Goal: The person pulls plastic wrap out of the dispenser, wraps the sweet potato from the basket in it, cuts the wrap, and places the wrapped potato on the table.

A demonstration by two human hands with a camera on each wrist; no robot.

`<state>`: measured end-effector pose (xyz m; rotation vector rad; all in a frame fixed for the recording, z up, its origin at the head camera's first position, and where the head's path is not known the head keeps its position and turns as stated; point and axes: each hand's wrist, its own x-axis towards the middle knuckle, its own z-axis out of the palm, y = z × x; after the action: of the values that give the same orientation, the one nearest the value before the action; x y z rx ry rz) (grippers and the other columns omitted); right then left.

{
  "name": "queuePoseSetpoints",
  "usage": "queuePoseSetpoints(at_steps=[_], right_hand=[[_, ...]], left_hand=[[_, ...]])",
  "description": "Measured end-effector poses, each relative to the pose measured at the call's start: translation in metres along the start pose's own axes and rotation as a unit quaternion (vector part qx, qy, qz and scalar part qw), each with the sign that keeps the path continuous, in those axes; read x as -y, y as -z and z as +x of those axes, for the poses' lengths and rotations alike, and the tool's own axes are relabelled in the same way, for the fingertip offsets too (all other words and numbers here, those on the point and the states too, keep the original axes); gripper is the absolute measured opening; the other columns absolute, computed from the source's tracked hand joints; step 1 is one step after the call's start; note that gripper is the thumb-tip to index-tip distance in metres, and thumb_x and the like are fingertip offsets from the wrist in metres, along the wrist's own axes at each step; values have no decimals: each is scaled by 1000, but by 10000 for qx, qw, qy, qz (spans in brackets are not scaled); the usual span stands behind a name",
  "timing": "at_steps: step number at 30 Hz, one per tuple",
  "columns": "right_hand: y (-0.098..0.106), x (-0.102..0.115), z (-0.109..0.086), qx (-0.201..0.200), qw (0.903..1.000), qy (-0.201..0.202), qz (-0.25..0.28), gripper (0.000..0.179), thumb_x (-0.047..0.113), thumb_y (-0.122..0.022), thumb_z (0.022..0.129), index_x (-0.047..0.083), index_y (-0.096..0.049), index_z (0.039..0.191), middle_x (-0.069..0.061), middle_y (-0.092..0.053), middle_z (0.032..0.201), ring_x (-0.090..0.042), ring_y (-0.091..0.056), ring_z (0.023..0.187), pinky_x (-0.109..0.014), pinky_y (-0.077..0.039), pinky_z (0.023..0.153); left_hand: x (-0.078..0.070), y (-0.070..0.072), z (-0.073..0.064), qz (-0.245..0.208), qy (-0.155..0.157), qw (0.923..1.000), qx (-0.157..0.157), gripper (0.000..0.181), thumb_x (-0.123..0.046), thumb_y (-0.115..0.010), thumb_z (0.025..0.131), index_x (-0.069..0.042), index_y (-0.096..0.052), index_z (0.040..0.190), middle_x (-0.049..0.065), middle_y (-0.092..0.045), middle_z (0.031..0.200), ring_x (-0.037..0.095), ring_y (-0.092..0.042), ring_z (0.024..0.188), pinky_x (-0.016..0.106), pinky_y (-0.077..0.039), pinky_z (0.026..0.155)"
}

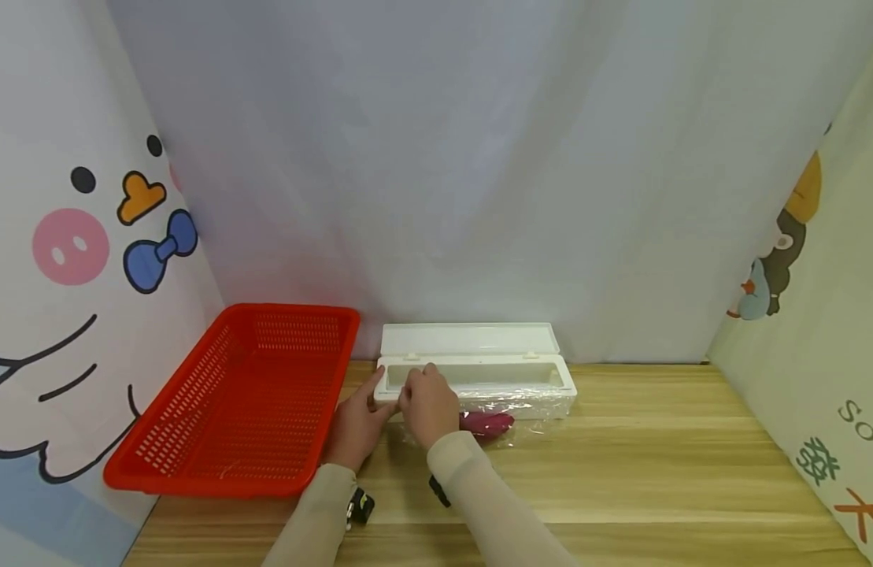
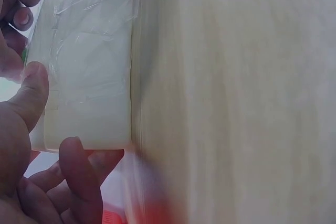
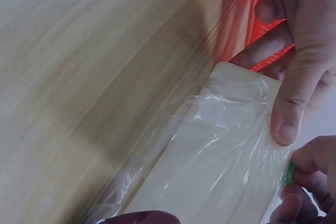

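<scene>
A long white plastic-wrap dispenser box lies on the table, its lid raised at the back. My left hand grips the box's left end, thumb on the front face and fingers around the end. Close beside it, my right hand pinches a small green piece at the box's front upper edge. Clear plastic film drapes down the front face and onto the table. A dark magenta item lies in front of the box, partly hidden by the right hand and wrist; its kind is unclear.
To the left stands a red plastic basket with perforated walls, close to the left forearm. A pale curtain hangs behind the box. Bare wooden tabletop extends to the right, up to a printed side panel.
</scene>
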<state>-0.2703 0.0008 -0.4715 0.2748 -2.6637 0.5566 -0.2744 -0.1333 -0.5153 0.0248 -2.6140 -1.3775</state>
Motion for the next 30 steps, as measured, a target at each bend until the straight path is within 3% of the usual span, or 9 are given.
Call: queuePoseSetpoints(at_steps=[13, 21, 26, 30], right_hand=[[-4, -4, -2, -340, 9992, 213, -58, 16, 17, -68, 82, 14, -57, 71, 1, -44, 72, -11, -43, 56, -25, -37, 43], [-3, -7, -2, -117, 9998, 68, -109, 16, 20, -66, 84, 15, -57, 73, 0, -45, 74, -12, -44, 57, -26, -37, 43], [-1, -10, -4, -197, 9997, 53, -116, 16, 20, -66, 85, 14, -57, 73, 0, -46, 75, -12, -46, 58, -26, -39, 44], [1, -17, -7, -302, 9995, 57, -27, 17, 18, -64, 86, 15, -56, 72, 0, -46, 75, -11, -45, 59, -24, -39, 45]], left_hand=[[2, 0, 1, 50, -95, 9999, -53, 69, -30, -75, 82, -34, -43, 142, 7, -55, 134, 17, -58, 100, 40, -50, 85], [3, -2, 1, 68, -6, 10000, -44, 70, -35, -74, 81, -37, -41, 143, 6, -51, 139, 18, -56, 104, 41, -48, 90], [2, -2, 1, 177, -85, 9998, -52, 73, -46, -72, 78, -37, -39, 143, 10, -64, 114, 18, -52, 85, 33, -45, 74], [2, 0, 0, 54, -213, 9997, -116, 76, -48, -74, 75, -33, -42, 143, 12, -65, 111, 15, -52, 82, 31, -44, 69]])
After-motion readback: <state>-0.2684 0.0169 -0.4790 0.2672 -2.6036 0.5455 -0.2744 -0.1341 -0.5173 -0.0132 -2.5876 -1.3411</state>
